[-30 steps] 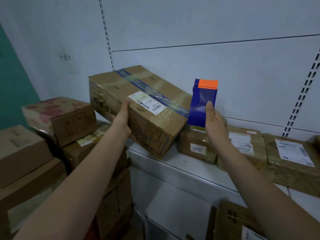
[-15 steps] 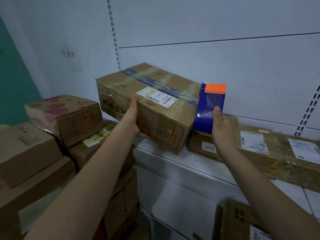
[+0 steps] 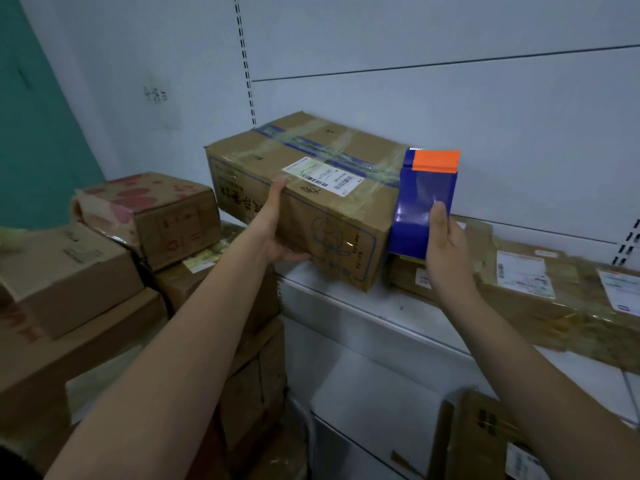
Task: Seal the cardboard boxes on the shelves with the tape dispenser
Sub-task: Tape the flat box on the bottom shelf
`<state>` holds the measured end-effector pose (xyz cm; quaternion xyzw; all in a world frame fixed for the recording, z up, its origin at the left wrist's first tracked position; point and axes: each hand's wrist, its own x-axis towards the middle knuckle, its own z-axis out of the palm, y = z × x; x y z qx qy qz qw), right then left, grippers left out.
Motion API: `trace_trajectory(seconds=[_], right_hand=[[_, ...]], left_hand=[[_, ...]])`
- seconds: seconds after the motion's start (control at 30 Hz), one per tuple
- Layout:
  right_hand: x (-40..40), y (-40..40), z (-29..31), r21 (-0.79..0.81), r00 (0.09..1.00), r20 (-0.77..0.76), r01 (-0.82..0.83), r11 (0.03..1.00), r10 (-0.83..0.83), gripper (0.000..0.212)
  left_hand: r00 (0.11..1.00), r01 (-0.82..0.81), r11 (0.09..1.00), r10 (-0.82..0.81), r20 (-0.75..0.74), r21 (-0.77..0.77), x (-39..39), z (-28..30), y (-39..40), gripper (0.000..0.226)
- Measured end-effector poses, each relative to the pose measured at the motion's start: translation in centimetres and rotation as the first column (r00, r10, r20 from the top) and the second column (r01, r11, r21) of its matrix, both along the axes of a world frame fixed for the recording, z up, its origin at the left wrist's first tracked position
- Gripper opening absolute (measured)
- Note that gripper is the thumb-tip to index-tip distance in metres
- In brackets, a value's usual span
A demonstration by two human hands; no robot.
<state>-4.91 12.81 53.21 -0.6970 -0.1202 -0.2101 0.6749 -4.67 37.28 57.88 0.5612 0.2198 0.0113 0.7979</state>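
My left hand [image 3: 277, 233] grips the cardboard box [image 3: 311, 202] on the shelf [image 3: 398, 313]; my right hand [image 3: 446, 251] holds the tape dispenser [image 3: 422, 202] at its right end. Risk: box overhangs, pressure could tip it.

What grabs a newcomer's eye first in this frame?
The blue tape dispenser with the orange top, gripped by the right hand against the right end of the large brown cardboard box on the white shelf. The left hand holds the box's front face.
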Motion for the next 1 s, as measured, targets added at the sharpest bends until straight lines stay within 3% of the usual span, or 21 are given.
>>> trace_trajectory(seconds=[0.17, 0.27, 0.5, 0.77, 1.0], right_hand=[[-0.6, -0.4, -0.4, 0.074, 0.999, 0.007, -0.053, 0.996, 0.052, 0.041], [-1.5, -0.1, -1.1, 0.092, 0.997, 0.036, -0.066, 0.994, 0.063, 0.04], [-2.5, 0.9, -2.1, -0.047, 0.99, 0.125, -0.066, 0.997, 0.072, 0.047], [-3.6, 0.5, -2.2, -0.052, 0.978, 0.178, -0.1, 0.994, 0.107, 0.022], [-3.1, 0.8, -2.8, -0.054, 0.981, 0.067, -0.18, 0.982, 0.183, 0.042]], left_hand=[[0.999, -0.035, 0.999, 0.034, 0.023, 0.034, 0.3, 0.2, -0.5, 0.097], [0.998, -0.035, 0.998, 0.032, 0.047, 0.059, 0.6, 0.1, 0.0, 0.082], [0.996, 0.016, 1.0, -0.014, 0.086, -0.023, 0.1, -1.5, 1.0, 0.066], [0.988, -0.053, 0.995, 0.065, 0.142, -0.083, 0.3, -1.4, 1.0, 0.083], [0.996, -0.063, 0.996, 0.066, 0.051, -0.068, 0.4, -3.8, 0.9, 0.072]])
